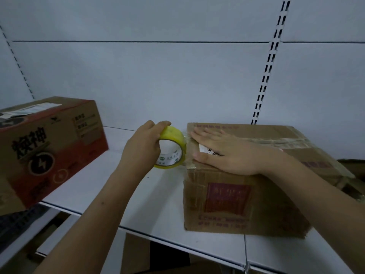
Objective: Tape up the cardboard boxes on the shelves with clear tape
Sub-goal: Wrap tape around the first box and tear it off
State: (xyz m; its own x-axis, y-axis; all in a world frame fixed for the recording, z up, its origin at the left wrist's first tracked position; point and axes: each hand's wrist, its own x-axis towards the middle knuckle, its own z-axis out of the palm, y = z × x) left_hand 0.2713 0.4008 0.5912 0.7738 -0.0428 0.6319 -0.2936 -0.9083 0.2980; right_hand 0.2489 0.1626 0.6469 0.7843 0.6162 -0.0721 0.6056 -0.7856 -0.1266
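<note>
On the shelf [110, 186], the left hand [141, 147] grips the tape roll [173, 148] against the right box's [246, 196] left edge while the right hand [227, 153] presses flat, fingers straight, on its top.

— How does the left hand [141, 144] sit?
— Its fingers curl over the top of the tape roll [173, 148], gripping it, forearm angled up from below.
— And the right hand [227, 153]?
— Flat, palm down, fingers straight and pointing toward the left hand, thumb spread, just beside it.
</note>
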